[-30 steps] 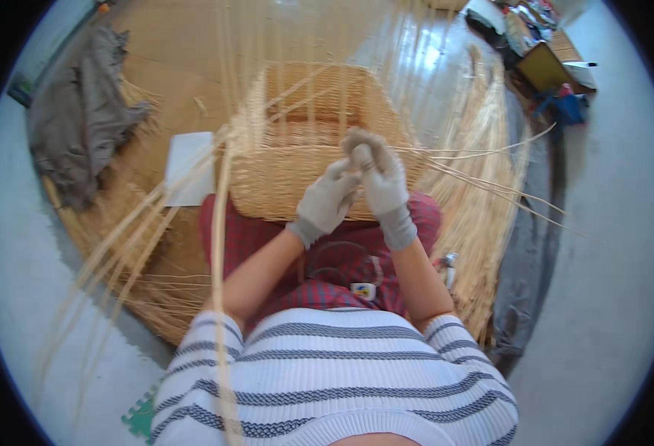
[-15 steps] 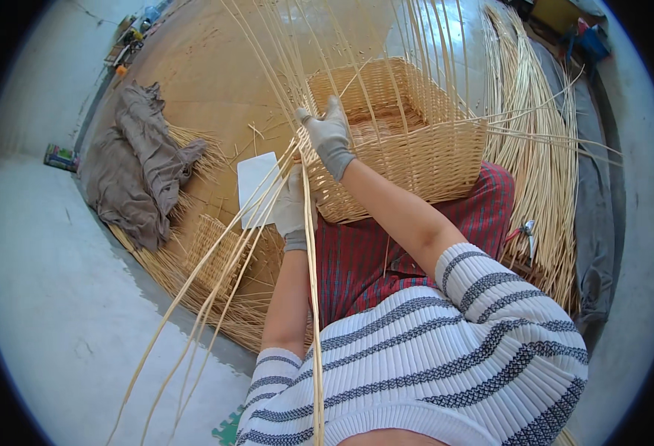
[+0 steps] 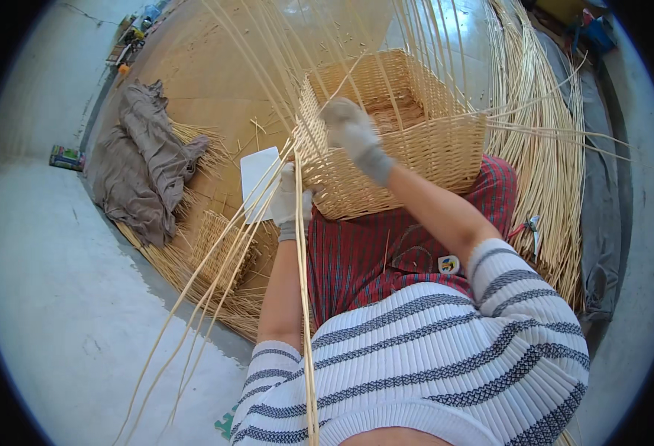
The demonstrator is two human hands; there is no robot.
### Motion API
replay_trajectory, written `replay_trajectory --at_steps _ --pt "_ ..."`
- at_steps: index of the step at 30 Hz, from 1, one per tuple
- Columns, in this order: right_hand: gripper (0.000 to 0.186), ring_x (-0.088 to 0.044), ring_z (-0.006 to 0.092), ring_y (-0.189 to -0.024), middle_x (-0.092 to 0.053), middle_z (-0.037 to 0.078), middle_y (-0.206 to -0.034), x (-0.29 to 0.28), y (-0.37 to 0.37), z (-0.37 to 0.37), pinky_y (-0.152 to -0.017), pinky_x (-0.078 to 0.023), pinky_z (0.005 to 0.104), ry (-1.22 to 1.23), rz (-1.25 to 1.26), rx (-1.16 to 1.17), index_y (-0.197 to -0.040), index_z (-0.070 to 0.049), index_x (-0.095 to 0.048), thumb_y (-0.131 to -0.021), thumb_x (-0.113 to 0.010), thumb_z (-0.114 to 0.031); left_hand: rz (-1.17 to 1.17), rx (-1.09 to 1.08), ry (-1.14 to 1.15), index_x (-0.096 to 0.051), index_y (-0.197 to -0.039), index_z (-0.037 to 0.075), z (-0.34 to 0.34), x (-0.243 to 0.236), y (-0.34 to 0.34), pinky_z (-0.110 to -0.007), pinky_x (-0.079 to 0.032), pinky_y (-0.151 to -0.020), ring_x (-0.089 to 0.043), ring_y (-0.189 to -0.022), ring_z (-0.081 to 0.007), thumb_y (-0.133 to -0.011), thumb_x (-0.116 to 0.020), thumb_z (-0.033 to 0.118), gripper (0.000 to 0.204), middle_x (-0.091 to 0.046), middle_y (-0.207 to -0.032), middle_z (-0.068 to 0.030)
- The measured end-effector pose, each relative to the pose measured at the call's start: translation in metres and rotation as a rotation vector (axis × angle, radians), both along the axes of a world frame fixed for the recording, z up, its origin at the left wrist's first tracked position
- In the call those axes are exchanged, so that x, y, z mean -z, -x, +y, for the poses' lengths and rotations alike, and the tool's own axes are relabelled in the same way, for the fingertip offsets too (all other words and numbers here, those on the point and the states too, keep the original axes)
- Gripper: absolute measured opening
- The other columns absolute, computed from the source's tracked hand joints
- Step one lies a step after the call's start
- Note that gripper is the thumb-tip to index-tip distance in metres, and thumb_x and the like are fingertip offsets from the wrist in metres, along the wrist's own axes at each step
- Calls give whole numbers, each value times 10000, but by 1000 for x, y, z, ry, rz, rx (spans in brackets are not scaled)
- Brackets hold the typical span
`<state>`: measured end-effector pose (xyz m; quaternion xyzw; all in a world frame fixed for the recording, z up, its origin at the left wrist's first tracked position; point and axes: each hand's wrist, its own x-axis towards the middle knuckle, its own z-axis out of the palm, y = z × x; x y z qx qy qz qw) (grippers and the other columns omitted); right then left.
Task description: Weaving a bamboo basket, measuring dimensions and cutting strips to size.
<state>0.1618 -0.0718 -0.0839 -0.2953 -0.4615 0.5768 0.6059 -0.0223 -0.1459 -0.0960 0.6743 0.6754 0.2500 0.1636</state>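
A rectangular wicker basket [image 3: 416, 167] rests tilted on my lap, with long upright strands [image 3: 271, 59] rising from its rim. My left hand [image 3: 288, 201], in a pale glove, grips the basket's near left corner; hanging strands [image 3: 302, 297] partly cover its fingers. Over the near left part of the rim, my gloved right hand [image 3: 353, 134] is closed and somewhat blurred by motion. A thin wicker strand [image 3: 351, 73] slants down to its fingers. Other loose strands [image 3: 212, 279] fan from the corner toward the lower left.
A long bundle of wicker strands [image 3: 539, 149] lies at the right, with red-handled pruning shears [image 3: 533, 227] on it. To the left are a grey-brown cloth [image 3: 141, 163], a white sheet [image 3: 258, 175] and a smaller woven piece [image 3: 219, 249]. A wall [image 3: 37, 245] bounds the left.
My right hand has moved right and slightly down from the basket's left corner, over the near rim. My left hand stays at the corner. The hanging strands have shifted slightly left.
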Motion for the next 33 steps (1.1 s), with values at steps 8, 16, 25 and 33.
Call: replay_trajectory --at_steps 8,16,25,33 --pt "193 -683 153 -871 -696 58 -975 5 -68 -48 -722 -571 289 300 18 142 -1028 -61 -627 -1026 -524 -224 172 153 -471 -520 -1394 191 -19 0 -37 -366 -549 -844 -665 -1042 -234 -907 -570 29 516 -667 -1146 -96" --pt "381 -666 154 -981 -624 89 -1249 -3 -36 7 -627 -542 261 -349 -653 389 -1322 -65 -552 -942 -547 -25 -782 50 236 -513 -1339 200 32 -23 -74 -287 -413 -352 -523 -417 -111 -1012 -428 88 356 -583 -805 -76" --pt "397 -671 152 -878 -692 92 -1005 31 -118 -57 -815 -540 311 46 -329 427 -1390 -29 -450 -1004 -506 -102 -834 -38 111 -504 -1399 255 27 -24 -84 -317 -509 -488 -622 -569 -161 -980 -535 80 456 -627 -940 -108" --pt "393 -660 163 -944 -635 100 -1189 -69 -98 8 -798 -542 295 -475 -910 683 -1362 -57 -494 -968 -503 -57 109 288 -97 -380 -1473 387 12 -15 -135 -437 -548 -736 -655 -768 -336 -847 -598 55 742 -511 -1323 -149"
